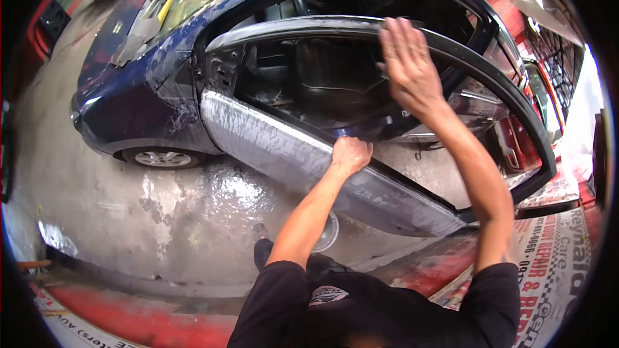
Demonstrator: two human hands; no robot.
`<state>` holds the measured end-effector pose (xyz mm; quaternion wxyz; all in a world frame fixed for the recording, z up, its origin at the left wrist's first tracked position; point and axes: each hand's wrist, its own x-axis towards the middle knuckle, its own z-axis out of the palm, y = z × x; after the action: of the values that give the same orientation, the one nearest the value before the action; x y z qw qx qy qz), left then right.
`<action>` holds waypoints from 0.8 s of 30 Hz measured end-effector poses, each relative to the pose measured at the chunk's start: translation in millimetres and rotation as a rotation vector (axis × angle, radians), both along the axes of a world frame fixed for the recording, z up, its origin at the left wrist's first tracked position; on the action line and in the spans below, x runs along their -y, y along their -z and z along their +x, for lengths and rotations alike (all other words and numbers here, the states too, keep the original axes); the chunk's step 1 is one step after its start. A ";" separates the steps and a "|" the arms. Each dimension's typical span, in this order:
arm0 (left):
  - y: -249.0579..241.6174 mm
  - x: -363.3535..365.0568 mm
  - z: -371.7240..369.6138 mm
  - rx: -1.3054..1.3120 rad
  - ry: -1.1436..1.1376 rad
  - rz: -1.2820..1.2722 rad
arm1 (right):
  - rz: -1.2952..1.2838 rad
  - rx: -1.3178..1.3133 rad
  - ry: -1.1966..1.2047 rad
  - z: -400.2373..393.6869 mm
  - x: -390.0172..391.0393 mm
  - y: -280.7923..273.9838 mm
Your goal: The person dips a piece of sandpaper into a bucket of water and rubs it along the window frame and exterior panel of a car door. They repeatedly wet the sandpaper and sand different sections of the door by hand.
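Observation:
An opened car door [264, 132], its panel streaked grey and white and looking wet, stands swung out from a blue car [129, 106]. My left hand [353, 154] is closed over the door's upper edge at the bottom of the window opening. Higher up, my right hand [411, 67] lies flat with fingers stretched out, at the grey upper window frame [303, 26] of the door. Whether anything is under that palm is hidden. A dark seat [332, 74] shows through the window opening.
Wet patches shine on the concrete floor [174, 232]. A round bucket-like container [327, 232] sits by my leg, below the door. Printed banners [545, 270] cover the area at right. A front wheel [161, 158] is left of the door.

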<state>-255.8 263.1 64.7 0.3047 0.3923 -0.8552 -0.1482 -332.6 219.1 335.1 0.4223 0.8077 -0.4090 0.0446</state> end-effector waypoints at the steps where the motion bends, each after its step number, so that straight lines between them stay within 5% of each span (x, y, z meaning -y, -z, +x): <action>1: 2.5 2.3 -3.0 0.086 0.027 0.094 | 0.028 0.036 -0.053 27.8 14.2 12.2; 4: 7.8 1.5 -1.6 0.021 0.008 0.119 | 0.075 -0.056 -0.171 61.4 34.3 29.7; 9: 21.6 0.8 5.3 0.001 0.084 -0.048 | 0.039 -0.022 0.078 -17.9 -38.3 -4.9; 15: 12.3 -0.1 4.9 0.088 0.092 0.087 | 0.093 0.031 -0.033 57.5 12.3 26.0; 20: 18.5 2.7 7.5 0.048 0.123 -0.021 | 0.076 0.023 0.112 -8.7 -35.5 -18.2; 24: 12.2 3.2 4.6 0.146 0.129 0.076 | 0.072 0.131 0.025 50.3 -8.9 16.3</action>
<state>-251.2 259.9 52.5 0.2160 0.3577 -0.8923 -0.1709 -282.3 228.0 318.8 0.3658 0.8126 -0.4470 0.0773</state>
